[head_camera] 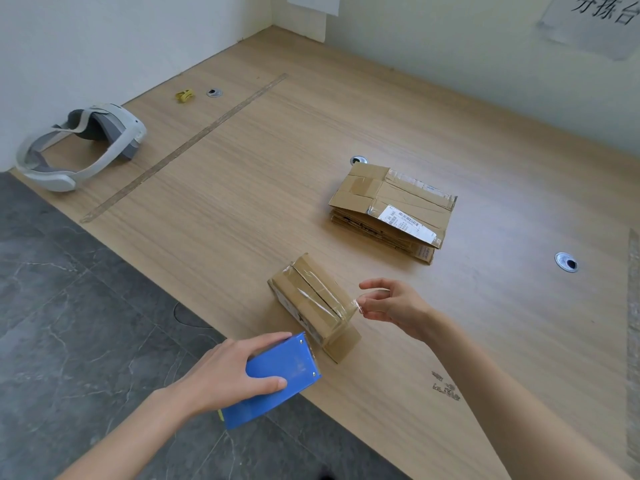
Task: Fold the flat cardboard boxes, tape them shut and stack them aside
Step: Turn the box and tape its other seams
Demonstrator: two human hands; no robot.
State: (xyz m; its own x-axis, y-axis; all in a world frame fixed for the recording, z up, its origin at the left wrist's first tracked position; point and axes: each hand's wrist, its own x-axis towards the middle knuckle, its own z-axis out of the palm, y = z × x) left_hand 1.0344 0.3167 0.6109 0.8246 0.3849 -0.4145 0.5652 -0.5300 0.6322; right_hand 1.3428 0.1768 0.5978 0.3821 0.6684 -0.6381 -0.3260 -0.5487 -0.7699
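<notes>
Taping a small box, lower centre of frame.
Left hand (225,372) grips blue tape dispenser (277,379) at table (277,168) edge; folded box (313,304) just right of it, clear tape along its seam. Right hand (393,306) pinches the tape end at the box's corner. Flat cardboard stack (391,211) centre right.

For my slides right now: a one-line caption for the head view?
Left hand holds tape dispenser; right hand pinches tape on small box.
</notes>
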